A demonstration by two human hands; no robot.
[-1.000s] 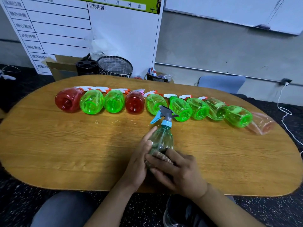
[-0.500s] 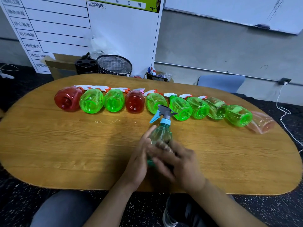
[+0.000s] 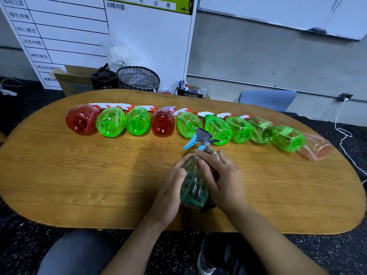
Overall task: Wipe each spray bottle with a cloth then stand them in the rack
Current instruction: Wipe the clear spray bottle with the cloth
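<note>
Fingers [image 3: 200,155] of the right hand [image 3: 222,179] are pressing a brownish cloth [image 3: 211,152] around the neck of a teal spray bottle [image 3: 193,187], while the left hand [image 3: 170,187] is curling around its body from nine o'clock. It is standing upright near the six o'clock edge of the oval wooden tabletop [image 3: 79,185]. Ten bottles [image 3: 137,121] are lying in a row toward twelve o'clock, with a whiteboard [image 3: 79,26] leaning on the grey wall behind.

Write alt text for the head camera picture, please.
Two hands hold an upright teal spray bottle on a wooden table: the left hand grips its side, the right hand rubs a brown cloth near its neck. Ten bottles lie in a row behind.
</note>
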